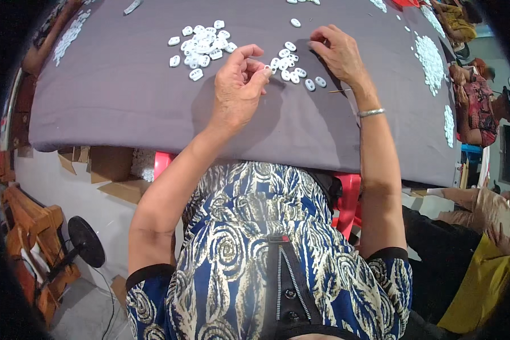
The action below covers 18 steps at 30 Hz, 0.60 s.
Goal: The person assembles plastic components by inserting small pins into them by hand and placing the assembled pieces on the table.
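Note:
My left hand pinches a small white plastic piece between thumb and forefinger, over the grey-brown tablecloth. Just right of it lies a loose group of white oval pieces with dark holes. To the left is a larger heap of similar white pieces. My right hand is raised beyond the oval pieces, its fingers curled with the tips close together. Anything between those tips is too small to make out. Beside my right wrist, a thin brownish stick-like tool rests on the cloth.
Large spreads of white pieces lie along the table's right side and far left. Other people sit at the right edge. Below left are cardboard boxes, a black fan and wooden furniture.

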Each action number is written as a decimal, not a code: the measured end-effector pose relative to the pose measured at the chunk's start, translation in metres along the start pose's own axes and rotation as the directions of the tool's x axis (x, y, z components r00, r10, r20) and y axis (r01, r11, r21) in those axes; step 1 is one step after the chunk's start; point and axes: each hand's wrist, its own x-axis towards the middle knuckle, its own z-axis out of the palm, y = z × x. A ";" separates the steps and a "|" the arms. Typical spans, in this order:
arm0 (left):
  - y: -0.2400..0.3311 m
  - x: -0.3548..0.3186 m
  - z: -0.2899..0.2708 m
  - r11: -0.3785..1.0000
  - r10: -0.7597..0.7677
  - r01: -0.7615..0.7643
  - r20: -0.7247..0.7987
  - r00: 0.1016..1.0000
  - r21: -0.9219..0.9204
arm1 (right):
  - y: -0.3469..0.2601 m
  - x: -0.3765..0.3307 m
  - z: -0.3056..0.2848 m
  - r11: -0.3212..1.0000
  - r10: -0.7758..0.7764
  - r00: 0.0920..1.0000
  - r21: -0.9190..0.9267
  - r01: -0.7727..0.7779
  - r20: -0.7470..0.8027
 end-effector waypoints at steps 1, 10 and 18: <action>-0.001 0.000 0.000 1.000 0.004 -0.004 -0.001 1.000 0.002 | 0.002 0.004 0.003 0.997 -0.022 0.999 -0.077 0.025 0.049; 0.004 0.001 0.002 1.000 0.013 -0.013 -0.010 1.000 0.014 | -0.034 -0.006 0.003 0.999 -0.012 0.995 -0.029 0.015 0.095; 0.006 0.000 0.001 1.000 -0.009 0.010 0.026 1.000 -0.008 | -0.070 -0.017 0.009 0.716 0.169 0.932 0.610 -0.340 0.321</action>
